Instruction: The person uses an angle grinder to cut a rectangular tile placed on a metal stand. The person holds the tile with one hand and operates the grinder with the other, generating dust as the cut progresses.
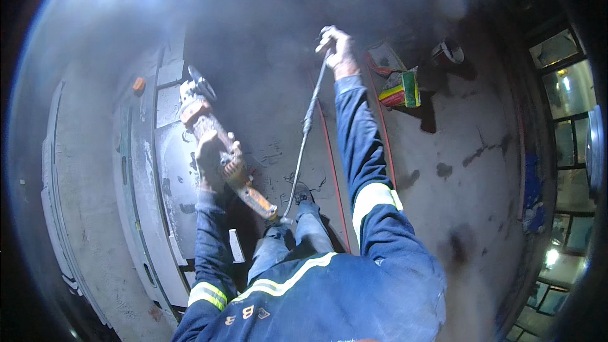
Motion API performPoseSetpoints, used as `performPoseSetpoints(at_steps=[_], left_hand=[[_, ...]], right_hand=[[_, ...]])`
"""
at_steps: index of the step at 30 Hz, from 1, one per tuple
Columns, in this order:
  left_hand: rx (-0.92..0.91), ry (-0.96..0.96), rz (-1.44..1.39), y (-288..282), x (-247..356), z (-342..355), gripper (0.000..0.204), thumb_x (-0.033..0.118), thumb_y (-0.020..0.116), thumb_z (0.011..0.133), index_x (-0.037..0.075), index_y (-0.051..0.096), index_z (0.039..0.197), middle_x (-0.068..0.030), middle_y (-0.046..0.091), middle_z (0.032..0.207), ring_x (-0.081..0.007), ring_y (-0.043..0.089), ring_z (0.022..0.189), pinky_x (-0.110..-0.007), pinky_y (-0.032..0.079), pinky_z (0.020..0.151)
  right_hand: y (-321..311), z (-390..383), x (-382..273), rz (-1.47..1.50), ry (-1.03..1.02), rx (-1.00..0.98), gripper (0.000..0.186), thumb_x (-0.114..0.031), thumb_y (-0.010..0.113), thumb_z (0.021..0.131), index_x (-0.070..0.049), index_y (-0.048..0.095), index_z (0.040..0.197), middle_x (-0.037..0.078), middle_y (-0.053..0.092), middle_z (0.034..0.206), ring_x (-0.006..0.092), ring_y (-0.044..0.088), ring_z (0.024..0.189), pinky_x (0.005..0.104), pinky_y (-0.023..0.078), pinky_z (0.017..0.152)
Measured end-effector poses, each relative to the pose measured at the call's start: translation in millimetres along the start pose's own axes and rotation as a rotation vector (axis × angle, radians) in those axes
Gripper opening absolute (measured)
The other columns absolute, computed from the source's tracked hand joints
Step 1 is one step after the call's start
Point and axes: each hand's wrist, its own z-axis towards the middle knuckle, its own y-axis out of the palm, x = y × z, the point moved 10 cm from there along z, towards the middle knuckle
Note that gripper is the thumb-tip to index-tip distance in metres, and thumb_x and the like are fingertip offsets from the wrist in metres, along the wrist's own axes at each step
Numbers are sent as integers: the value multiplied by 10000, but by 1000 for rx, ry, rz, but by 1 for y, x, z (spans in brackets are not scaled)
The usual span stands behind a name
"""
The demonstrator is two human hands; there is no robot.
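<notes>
Left hand (208, 155) grips a dusty orange-and-grey angle grinder (206, 126), held out front-left; the raised right hand (339, 52) closes on its pale grey cable (306, 128). Slack cable could trip the dark shoe (304, 194) or foul the thin round disc (202, 85).

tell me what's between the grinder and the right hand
In the head view, a pale grey cord runs between them, from near the rear end of the grinder up to the right hand, with floor behind it.

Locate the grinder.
In the head view, the grinder is left of centre, gripped in the left hand; its cord runs from the rear end up to the right hand.
</notes>
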Motion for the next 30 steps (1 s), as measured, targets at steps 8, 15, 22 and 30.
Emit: performPoseSetpoints(at_steps=[8, 15, 22, 30], left_hand=[[2, -59, -94, 72, -2, -11, 503, 370, 637, 864, -62, 541, 1102, -210, 619, 890, -287, 641, 726, -375, 567, 608], [98, 111, -31, 57, 2, -12, 543, 417, 620, 875, -61, 541, 1120, -188, 602, 894, -228, 604, 684, -286, 515, 531], [8, 35, 42, 70, -1, -12, 554, 436, 615, 878, -51, 542, 1132, -191, 594, 883, -210, 585, 676, -267, 502, 530], [0, 38, 36, 46, 1, -1, 524, 395, 628, 861, -44, 539, 1134, -194, 620, 895, -246, 629, 677, -333, 551, 577]], right_hand=[[-79, -7, -172, -3, -48, 155, 249, -246, 529, 985, -25, 607, 900, 65, 622, 805, 163, 574, 622, 401, 482, 619], [-139, -5, -187, 163, 35, 163, 223, -259, 556, 976, -43, 604, 947, 100, 665, 834, 206, 613, 632, 441, 487, 607], [-157, 18, -183, 187, 3, 169, 257, -248, 576, 966, 8, 586, 988, 118, 659, 866, 205, 613, 637, 412, 475, 625], [-179, 51, -187, 249, 11, 257, 315, -248, 580, 963, 60, 561, 1023, 119, 632, 826, 188, 582, 598, 405, 479, 607]])
